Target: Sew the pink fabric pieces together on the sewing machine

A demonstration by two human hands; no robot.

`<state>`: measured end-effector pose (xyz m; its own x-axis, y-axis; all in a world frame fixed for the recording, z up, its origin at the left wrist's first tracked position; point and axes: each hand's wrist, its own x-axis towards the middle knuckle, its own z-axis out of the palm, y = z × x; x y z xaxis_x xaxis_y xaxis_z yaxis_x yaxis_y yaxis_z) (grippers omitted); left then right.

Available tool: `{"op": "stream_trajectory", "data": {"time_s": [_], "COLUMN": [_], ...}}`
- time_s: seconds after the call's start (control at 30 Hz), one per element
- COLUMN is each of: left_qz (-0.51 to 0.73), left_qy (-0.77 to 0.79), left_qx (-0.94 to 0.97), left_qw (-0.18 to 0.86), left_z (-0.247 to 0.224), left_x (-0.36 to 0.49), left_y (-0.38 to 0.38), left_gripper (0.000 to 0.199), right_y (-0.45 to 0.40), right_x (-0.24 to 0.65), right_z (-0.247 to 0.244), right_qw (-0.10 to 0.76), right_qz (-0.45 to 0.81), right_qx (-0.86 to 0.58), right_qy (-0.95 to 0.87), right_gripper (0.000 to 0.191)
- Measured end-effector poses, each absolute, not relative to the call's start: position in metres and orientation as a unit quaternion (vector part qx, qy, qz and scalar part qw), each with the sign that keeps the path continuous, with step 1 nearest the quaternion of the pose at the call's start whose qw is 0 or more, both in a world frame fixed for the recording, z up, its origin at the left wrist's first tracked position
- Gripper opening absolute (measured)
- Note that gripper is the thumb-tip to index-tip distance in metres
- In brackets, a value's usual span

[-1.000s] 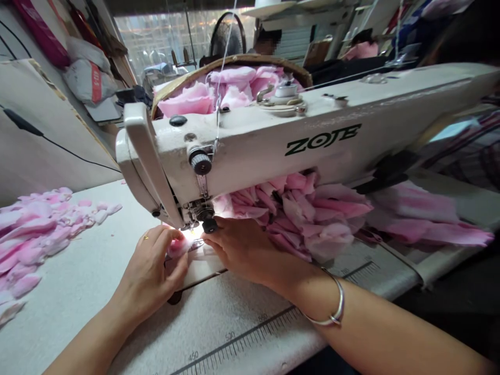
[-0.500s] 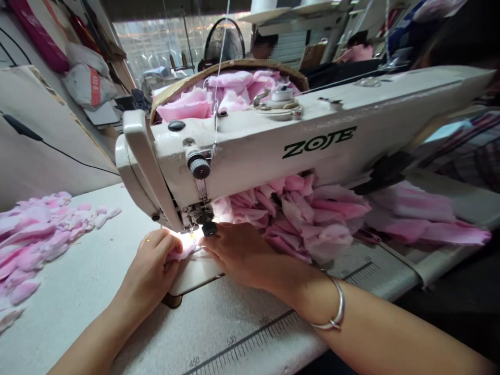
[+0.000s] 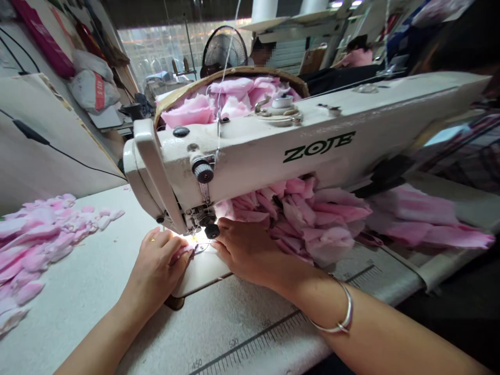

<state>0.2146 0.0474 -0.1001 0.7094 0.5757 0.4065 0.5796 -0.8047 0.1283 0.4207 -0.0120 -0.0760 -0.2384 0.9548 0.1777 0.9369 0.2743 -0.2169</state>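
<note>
A white sewing machine [image 3: 250, 148] stands across the table, its needle area [image 3: 194, 234] brightly lit. My left hand [image 3: 158, 263], with a ring on it, is closed in a pinch on a small pink fabric piece [image 3: 186, 250] just left of the needle. To the right of the needle, my right hand [image 3: 250, 252] lies low over the needle plate [image 3: 207, 268], fingers bent together and thumb tip near the metal. The black knob [image 3: 212, 231] is close to its fingertips, and what they hold, if anything, is hidden. Bunched pink fabric [image 3: 300, 213] lies behind this hand, under the machine arm.
Pink fabric pieces [image 3: 35, 239] are heaped at the left. A container [image 3: 172, 99] of pink cloth stands behind the machine. A measuring scale [image 3: 250, 338] runs along the table's front edge. Further back are a fan [image 3: 224, 49] and people.
The view has shifted slightly. More of the needle plate shows between my hands. The pink piece in my left hand sits a little further from my right fingertips.
</note>
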Motion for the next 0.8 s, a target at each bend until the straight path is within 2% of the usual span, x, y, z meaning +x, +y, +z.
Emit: {"op": "stream_trajectory", "data": {"time_s": [0.1, 0.23, 0.37, 0.47, 0.7, 0.8], "left_qz": [-0.222, -0.200, -0.195, -0.219, -0.219, -0.207], "left_qy": [-0.307, -0.303, -0.324, -0.325, -0.260, -0.241], "left_qx": [-0.925, -0.929, -0.920, -0.918, -0.937, -0.942], "left_qw": [-0.031, -0.077, -0.104, -0.057, 0.078, 0.106], "left_z": [-0.100, -0.093, -0.090, -0.096, -0.094, -0.091], "left_x": [0.213, 0.212, 0.214, 0.214, 0.211, 0.212], "left_y": [0.049, 0.042, 0.039, 0.043, 0.045, 0.043], "left_gripper": [0.002, 0.005, 0.011, 0.011, 0.010, 0.010], "right_y": [-0.015, -0.018, -0.022, -0.026, -0.031, -0.028], "right_x": [0.418, 0.411, 0.409, 0.411, 0.410, 0.410], "right_z": [-0.069, -0.062, -0.068, -0.071, -0.063, -0.066], "right_qw": [0.134, 0.052, 0.061, 0.061, 0.053, 0.066], "right_qz": [0.035, 0.047, -0.022, -0.033, -0.017, -0.014], "right_qx": [-0.591, -0.592, -0.550, -0.527, -0.548, -0.544], "right_qy": [-0.795, -0.803, -0.833, -0.847, -0.835, -0.836], "right_gripper": [0.021, 0.019, 0.022, 0.028, 0.026, 0.027]}}
